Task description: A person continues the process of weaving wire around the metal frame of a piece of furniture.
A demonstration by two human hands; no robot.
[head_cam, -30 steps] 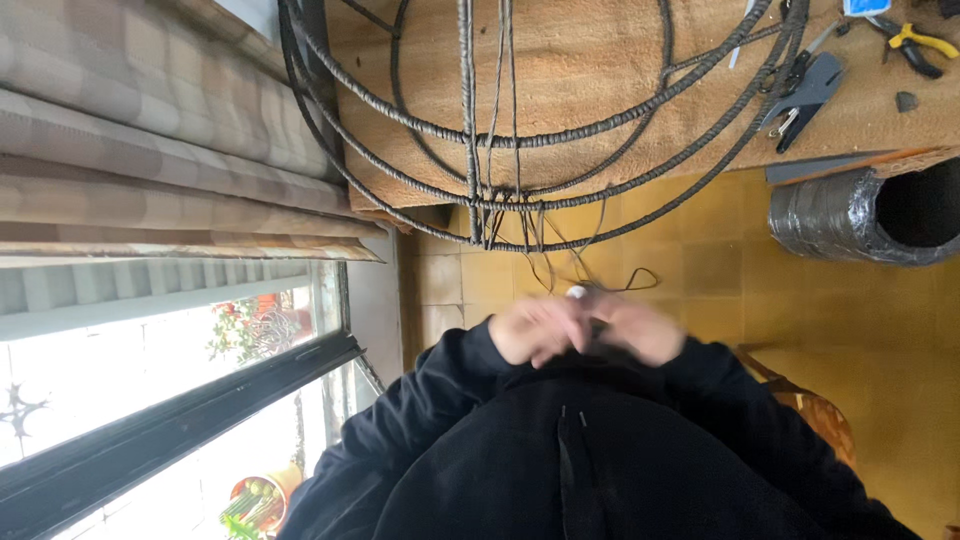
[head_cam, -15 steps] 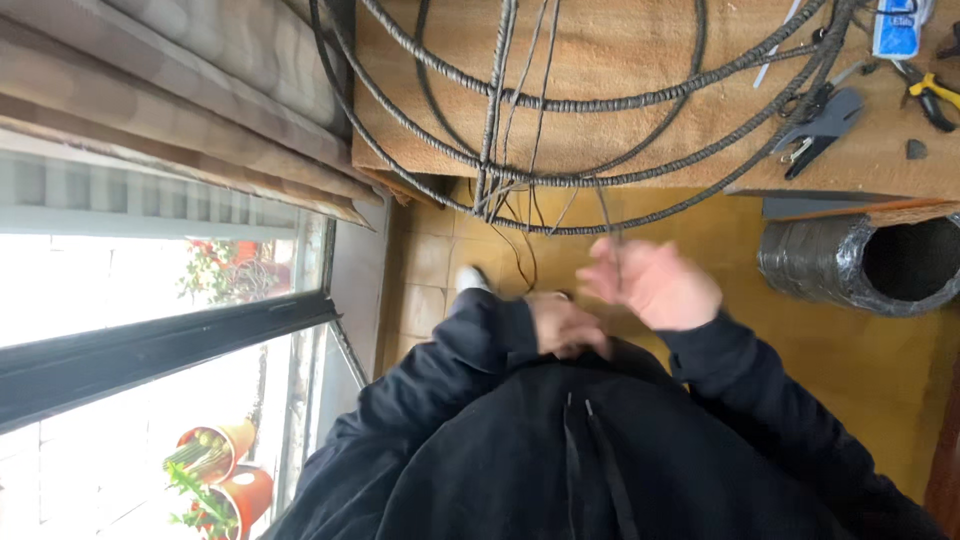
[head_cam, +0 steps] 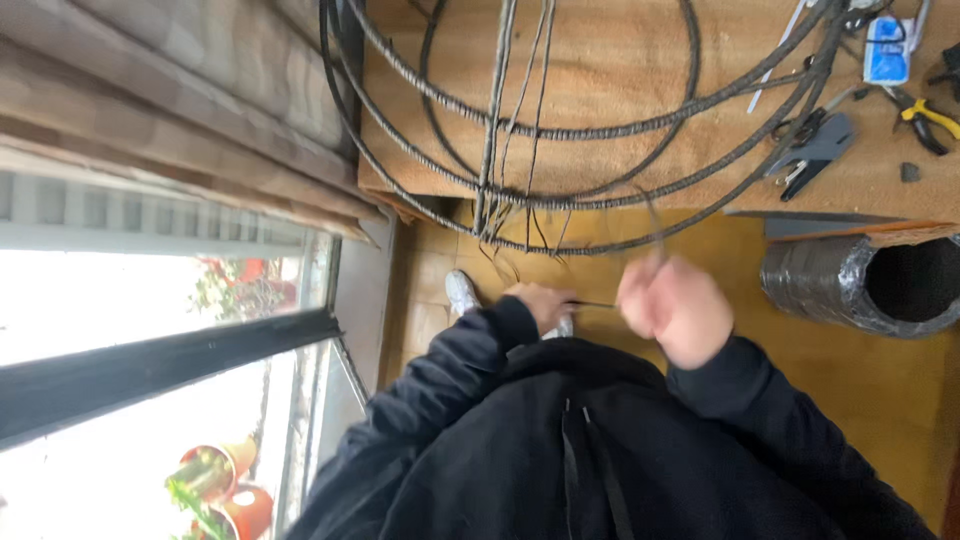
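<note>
My left hand is closed on the end of a thin dark wire in front of my black jacket. The wire runs right to my right hand, a motion-blurred fist closed around it. From that fist a strand of wire rises toward the rebar cage. The cage is made of curved ribbed steel rings and straight bars, tied with loose thin wires that hang over the edge of a wooden board. Both hands are just below the cage's near edge.
On the board at right lie grey-blue pincers, yellow-handled pliers and a blue packet. A black wrapped pipe lies on the yellow tiled floor. My white shoe stands by the window, with flower pots outside.
My hands were joined a second ago and have come apart. The right hand has swung out to the right with the wire, and the view has shifted closer to the board.
</note>
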